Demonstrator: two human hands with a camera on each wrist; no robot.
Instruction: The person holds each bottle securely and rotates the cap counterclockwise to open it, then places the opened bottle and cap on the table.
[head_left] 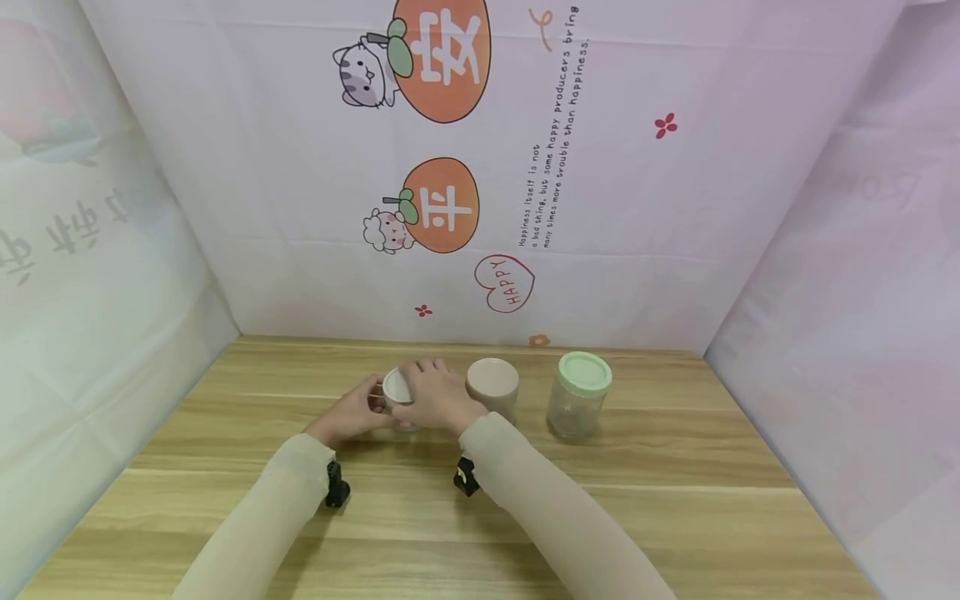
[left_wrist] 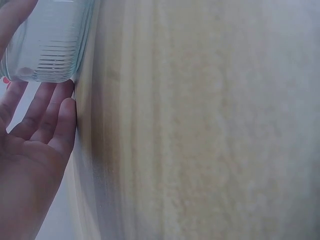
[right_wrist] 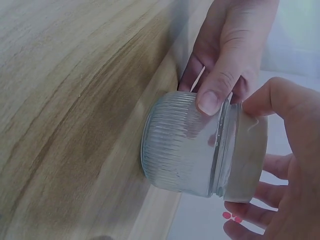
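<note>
A small clear ribbed glass jar stands upright on the wooden table, left of the table's middle. Its pale, whitish lid sits on the rim. With thumb on one side and fingers round the other, my left hand holds the jar's glass body. My right hand grips the lid from above, its thumb and fingers spread round the edge in the right wrist view. In the left wrist view the jar's ribbed base shows above the left fingers.
Just right of my right hand stands a jar with a beige-pink lid, partly hidden by that hand. Farther right is a glass jar with a light green lid. A printed white cloth hangs behind the wooden table and along its sides.
</note>
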